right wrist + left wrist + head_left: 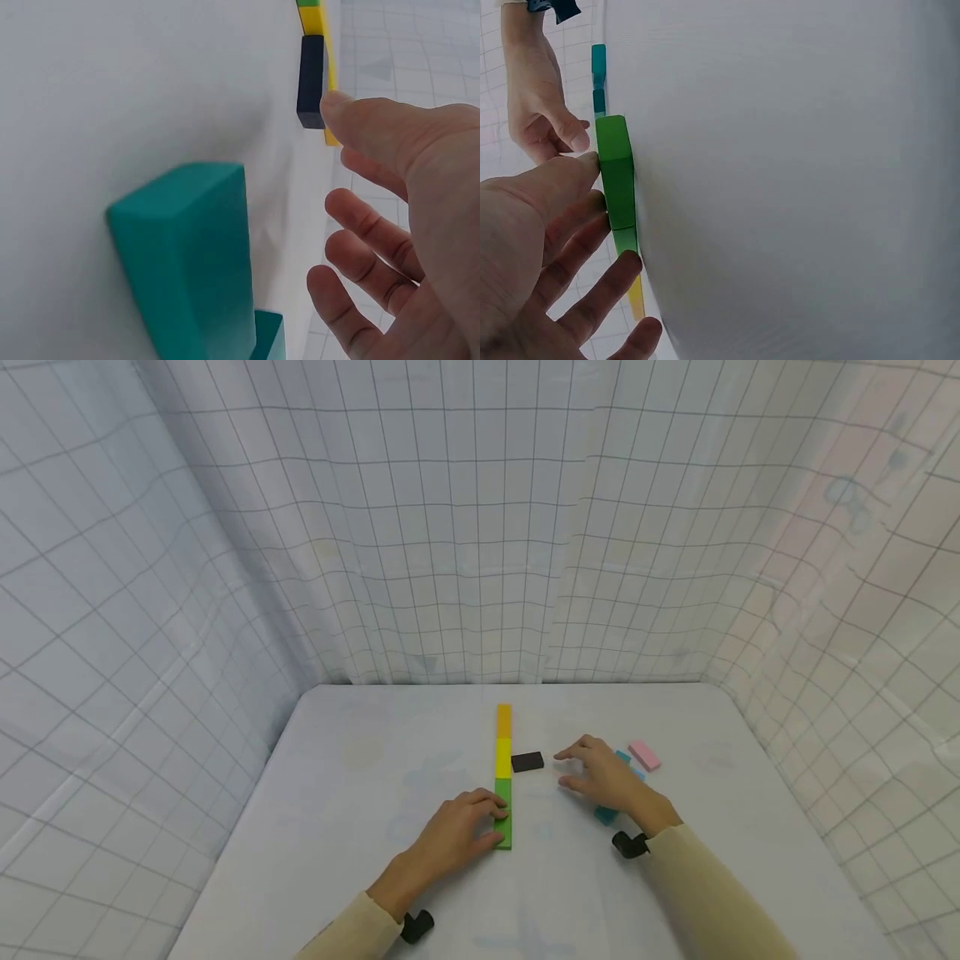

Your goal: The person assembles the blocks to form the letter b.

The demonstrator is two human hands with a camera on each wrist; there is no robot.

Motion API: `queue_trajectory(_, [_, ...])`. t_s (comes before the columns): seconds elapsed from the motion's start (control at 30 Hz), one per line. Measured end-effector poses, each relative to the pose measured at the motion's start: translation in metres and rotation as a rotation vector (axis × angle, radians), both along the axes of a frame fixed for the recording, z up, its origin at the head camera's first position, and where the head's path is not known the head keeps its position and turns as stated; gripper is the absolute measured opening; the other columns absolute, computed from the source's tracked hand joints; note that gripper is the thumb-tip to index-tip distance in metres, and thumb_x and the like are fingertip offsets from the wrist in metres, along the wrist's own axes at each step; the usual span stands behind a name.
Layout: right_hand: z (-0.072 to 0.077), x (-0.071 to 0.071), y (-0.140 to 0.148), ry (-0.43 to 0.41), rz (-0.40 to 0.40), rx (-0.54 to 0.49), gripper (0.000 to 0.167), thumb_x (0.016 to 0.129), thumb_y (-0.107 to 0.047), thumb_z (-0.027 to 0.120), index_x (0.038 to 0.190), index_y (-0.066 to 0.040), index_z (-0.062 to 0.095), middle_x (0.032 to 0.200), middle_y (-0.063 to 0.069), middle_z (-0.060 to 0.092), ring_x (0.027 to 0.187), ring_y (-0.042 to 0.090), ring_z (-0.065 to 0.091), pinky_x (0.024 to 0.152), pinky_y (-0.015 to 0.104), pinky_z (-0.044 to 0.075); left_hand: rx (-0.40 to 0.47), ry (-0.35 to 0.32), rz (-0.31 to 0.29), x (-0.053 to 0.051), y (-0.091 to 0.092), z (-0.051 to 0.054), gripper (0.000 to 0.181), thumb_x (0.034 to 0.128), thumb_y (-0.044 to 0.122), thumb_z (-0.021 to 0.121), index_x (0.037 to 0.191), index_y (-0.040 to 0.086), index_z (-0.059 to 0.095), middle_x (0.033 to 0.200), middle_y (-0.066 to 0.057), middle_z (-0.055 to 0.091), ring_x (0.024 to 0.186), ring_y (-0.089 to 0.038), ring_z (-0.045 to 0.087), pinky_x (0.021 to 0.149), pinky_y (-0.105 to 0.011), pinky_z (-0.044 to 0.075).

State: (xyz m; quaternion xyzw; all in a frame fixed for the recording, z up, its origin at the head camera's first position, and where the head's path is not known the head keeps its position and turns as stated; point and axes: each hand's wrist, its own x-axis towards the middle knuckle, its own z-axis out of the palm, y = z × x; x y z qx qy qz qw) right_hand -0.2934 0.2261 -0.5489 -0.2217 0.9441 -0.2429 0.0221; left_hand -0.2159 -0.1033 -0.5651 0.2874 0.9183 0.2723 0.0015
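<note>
1. Black block [527,762]: on the white table [330,827], its left end up against the yellow block [503,758]
2. Left of the black block and farther off: orange block [504,721], in one row with the yellow; two green blocks [504,844] continue that row on the nearer side
3. Left hand [450,835]: nearer than the black block and to its left, fingers loosely spread, touching the green blocks
4. Right hand [603,777]: right of the black block, apart from it, fingers parted and slightly bent, holding nothing
5. Farther right of the black block: teal blocks [605,815], partly hidden by that hand, and a pink block [645,756]
</note>
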Motion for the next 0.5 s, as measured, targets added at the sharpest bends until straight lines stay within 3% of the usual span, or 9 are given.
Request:
queue_trajectory(0.17, [0.002,0.009,0.017,0.027,0.027,-0.018,0.041,0.107,-0.029,0.088,0.145,-0.014,0.081,0.138,0.010,0.073,0.119,0.026,0.066,0.102,0.050,0.064,-0.007,-0.011,0.008,-0.001,0.001,0.002,0.026,0.1019,0.023,0.094,0.126,0.015,0.087,0.144,0.004,0.078,0.129,-0.022,0.075,0.108,-0.054,0.065])
queue_trajectory(0.5, [0.001,0.032,0.050,0.044,0.083,-0.047,0.038,0.106,-0.030,0.090,0.140,-0.015,0.083,0.132,0.006,0.074,0.112,0.024,0.066,0.098,0.040,0.059,-0.019,0.000,-0.002,-0.002,0.002,0.005,0.024,0.1016,0.024,0.094,0.123,0.015,0.088,0.143,0.002,0.078,0.132,-0.024,0.073,0.107,-0.055,0.064])
